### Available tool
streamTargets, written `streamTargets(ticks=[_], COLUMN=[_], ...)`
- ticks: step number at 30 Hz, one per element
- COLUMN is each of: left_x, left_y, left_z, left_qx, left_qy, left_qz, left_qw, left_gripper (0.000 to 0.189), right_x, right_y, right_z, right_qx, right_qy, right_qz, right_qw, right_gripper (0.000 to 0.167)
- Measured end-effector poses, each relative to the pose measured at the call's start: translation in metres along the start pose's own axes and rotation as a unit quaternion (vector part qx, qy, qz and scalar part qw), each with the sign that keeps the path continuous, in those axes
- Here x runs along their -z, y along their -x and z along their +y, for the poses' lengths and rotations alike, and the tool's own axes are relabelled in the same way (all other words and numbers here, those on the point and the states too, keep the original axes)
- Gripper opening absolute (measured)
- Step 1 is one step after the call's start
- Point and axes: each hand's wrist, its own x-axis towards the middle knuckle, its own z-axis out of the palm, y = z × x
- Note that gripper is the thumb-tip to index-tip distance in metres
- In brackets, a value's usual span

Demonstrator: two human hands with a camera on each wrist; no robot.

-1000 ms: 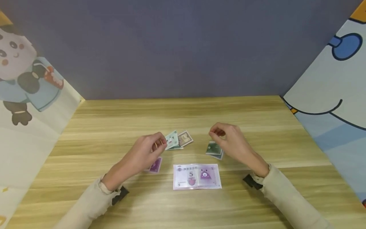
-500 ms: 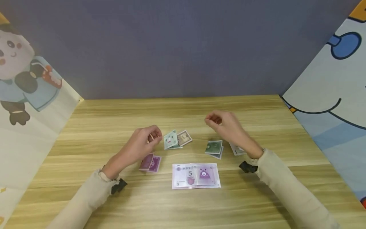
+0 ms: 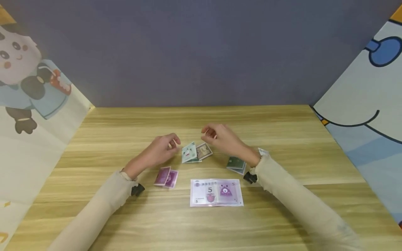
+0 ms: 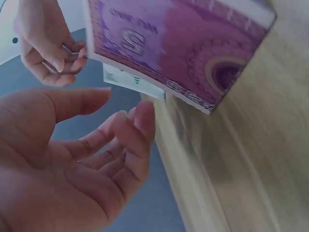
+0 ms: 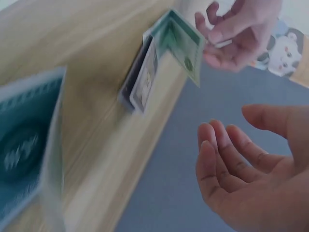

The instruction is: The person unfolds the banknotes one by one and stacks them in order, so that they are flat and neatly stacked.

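Note:
Relaxed and loosely bent, the fingers of my left hand (image 3: 161,149) hold nothing; thumb and fingertips stand apart in the left wrist view. It hovers left of a folded pale green play banknote (image 3: 188,153). Beside that note leans a folded brown play banknote (image 3: 205,151). My right hand (image 3: 223,138), also holding nothing, is above and right of the brown one, its thumb apart from the bent fingers (image 5: 236,164). A folded purple play banknote (image 4: 159,43) stands below the left hand. Under the right forearm is a folded dark green play banknote (image 3: 236,163), partly covered.
A flat light purple 5 play banknote (image 3: 216,192) lies at the near middle of the wooden table (image 3: 201,226). A whitish note (image 3: 263,152) peeks out beyond the right sleeve. A grey panel (image 3: 201,52) bounds the far edge, with cartoon-printed panels at both sides.
My right hand has moved left, from over the dark green note toward the brown one. My left hand has shifted slightly away from me, uncovering the purple note. The notes have stayed in place.

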Motion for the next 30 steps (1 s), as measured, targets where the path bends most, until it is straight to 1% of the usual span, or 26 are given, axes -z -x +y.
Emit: streamTargets(ticks=[3,6,10,14,17,20,22,27,30], left_x=[-0.002,-0.003,-0.005,-0.009,-0.011,-0.012,-0.013,-0.013,-0.013], left_y=[-0.005,-0.008,-0.012,-0.016,-0.016,-0.016,-0.017,-0.017,-0.016], left_z=[-0.003,-0.007,-0.011,-0.01,-0.006,-0.002,-0.001,-0.002,-0.003], left_qx=[0.011,0.012,0.015,0.033,0.051,0.064,0.063,0.034,0.025], left_qy=[0.0,0.005,0.001,-0.005,-0.01,-0.013,-0.012,-0.006,0.023], left_qz=[-0.023,-0.052,-0.08,-0.1,-0.105,-0.1,-0.094,-0.084,-0.081], left_qw=[0.9997,0.9986,0.9967,0.9945,0.993,0.9928,0.9935,0.9958,0.9962], left_gripper=[0.024,0.027,0.031,0.034,0.032,0.03,0.028,0.018,0.012], right_x=[-0.014,-0.028,-0.042,-0.049,-0.051,-0.052,-0.052,-0.049,-0.045], right_y=[-0.009,-0.015,-0.021,-0.022,-0.022,-0.023,-0.024,-0.028,-0.029], right_z=[-0.002,-0.004,-0.004,-0.002,0.001,0.002,0.002,0.001,0.002], right_qx=[-0.003,-0.008,0.003,0.012,0.003,-0.009,-0.013,-0.017,-0.019], right_qy=[0.008,0.033,0.095,0.137,0.145,0.148,0.148,0.143,0.138], right_qz=[-0.029,-0.057,-0.082,-0.105,-0.125,-0.139,-0.143,-0.158,-0.163], right_qw=[0.9995,0.9978,0.9921,0.9849,0.9815,0.9791,0.9785,0.9769,0.9768], right_gripper=[0.026,0.031,0.035,0.036,0.035,0.037,0.036,0.025,0.023])
